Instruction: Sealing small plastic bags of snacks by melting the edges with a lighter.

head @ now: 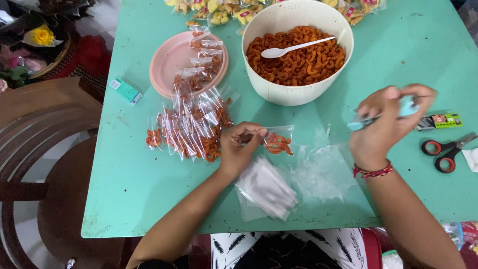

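Note:
My left hand (240, 146) pinches the top of a small clear bag (277, 142) of orange curled snacks lying on the green table (124, 184). My right hand (386, 124) is raised to the right, closed around a light blue stapler (404, 108) that looks blurred. A white bowl (297, 50) full of the same orange snacks stands behind, with a white plastic spoon (294, 48) resting in it. To the left lies a heap of filled snack bags (191, 127), spilling from a pink plate (169, 62).
A stack of empty clear bags (266, 188) lies near the front edge. Red-handled scissors (445, 152) and a small green box (440, 120) lie at the right. A teal box (125, 90) sits near the left edge. Bags of yellow snacks (219, 10) line the back.

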